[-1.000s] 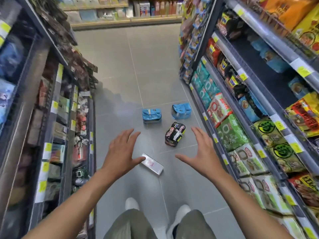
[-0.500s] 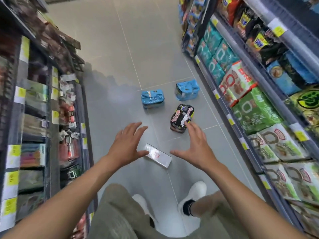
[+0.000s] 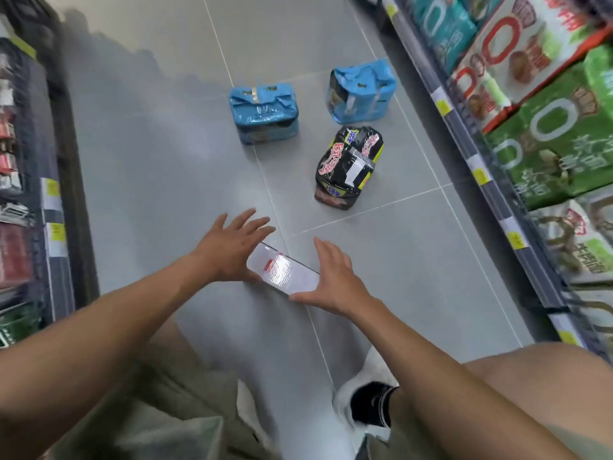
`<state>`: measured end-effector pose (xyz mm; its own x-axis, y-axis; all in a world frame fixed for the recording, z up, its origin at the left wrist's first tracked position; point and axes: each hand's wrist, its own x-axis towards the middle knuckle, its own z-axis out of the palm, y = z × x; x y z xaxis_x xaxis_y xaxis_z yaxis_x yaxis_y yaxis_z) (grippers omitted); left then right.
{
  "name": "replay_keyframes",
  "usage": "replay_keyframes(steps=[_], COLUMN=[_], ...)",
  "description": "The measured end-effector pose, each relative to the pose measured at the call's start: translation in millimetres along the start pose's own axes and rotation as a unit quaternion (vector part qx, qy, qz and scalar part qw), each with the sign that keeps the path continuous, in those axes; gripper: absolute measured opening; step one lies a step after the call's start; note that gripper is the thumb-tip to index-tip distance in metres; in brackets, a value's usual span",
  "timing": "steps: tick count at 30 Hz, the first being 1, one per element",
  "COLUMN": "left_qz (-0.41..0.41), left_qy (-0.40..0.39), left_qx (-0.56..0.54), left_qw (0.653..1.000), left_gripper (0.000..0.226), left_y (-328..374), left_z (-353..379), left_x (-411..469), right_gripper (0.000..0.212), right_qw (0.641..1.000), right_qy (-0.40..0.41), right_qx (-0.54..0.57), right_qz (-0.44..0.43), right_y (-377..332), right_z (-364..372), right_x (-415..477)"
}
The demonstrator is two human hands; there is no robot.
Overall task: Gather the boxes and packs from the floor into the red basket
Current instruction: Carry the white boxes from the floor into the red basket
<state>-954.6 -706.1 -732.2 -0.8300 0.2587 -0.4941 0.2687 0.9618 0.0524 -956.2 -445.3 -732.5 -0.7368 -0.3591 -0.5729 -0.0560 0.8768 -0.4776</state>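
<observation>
A flat white box (image 3: 284, 273) with a red mark lies on the grey floor between my hands. My left hand (image 3: 229, 249) is at its left end, fingers spread, thumb against the box. My right hand (image 3: 333, 277) is at its right end, fingers apart, thumb along the box's near edge. Neither hand has lifted it. Farther off lie a black noodle pack (image 3: 348, 166) and two blue packs, one on the left (image 3: 263, 113) and one on the right (image 3: 361, 91). No red basket is in view.
Stocked shelves line the aisle on both sides: the right shelf (image 3: 491, 180) holds large green and red-white packs, and the left shelf (image 3: 63, 180) holds small goods. My knees and a white shoe (image 3: 361, 390) are at the bottom of the view.
I have crouched lower and the view has tilted down. Both hands have closed in on the white box, from hovering above the floor to touching its two ends.
</observation>
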Motion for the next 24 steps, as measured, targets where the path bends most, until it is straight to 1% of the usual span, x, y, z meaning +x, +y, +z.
replay_keyframes(steps=[3,7,10,13,16,19,24], left_qz=[0.028,0.025,0.02,0.012,0.018,0.009,-0.019], left_qy=[-0.04,-0.075,-0.091,-0.075,-0.042,-0.037,-0.044], left_qx=[0.036,0.074,0.098,0.081,0.045,0.015,-0.026], left_qw=[0.998,0.994,0.991,0.994,0.998,0.999,0.999], left_gripper=[0.117,0.123,0.115,0.096,0.08,0.076,0.08], left_y=[-3.3,-8.4,-12.0,-14.1,-14.4,-12.3,-3.4], left_z=[50.7,95.7,117.3,131.3,135.5,137.8,127.9], left_x=[34.5,67.1,78.0,81.1,82.1,79.9,73.6], right_gripper=[0.134,0.131,0.13,0.127,0.124,0.12,0.121], right_qw=[0.999,0.998,0.996,0.995,0.996,0.996,0.992], right_qy=[-0.006,-0.016,-0.031,-0.039,-0.021,-0.006,-0.01], right_qx=[-0.041,-0.057,-0.072,-0.076,-0.065,-0.076,-0.12], right_qz=[0.01,0.022,0.033,0.045,0.049,0.048,0.042], right_y=[17.5,28.2,32.6,34.4,34.1,33.7,36.3], right_z=[43.9,85.7,108.3,123.3,130.7,135.5,123.1], right_x=[35.6,70.8,86.1,94.6,98.3,99.4,99.4])
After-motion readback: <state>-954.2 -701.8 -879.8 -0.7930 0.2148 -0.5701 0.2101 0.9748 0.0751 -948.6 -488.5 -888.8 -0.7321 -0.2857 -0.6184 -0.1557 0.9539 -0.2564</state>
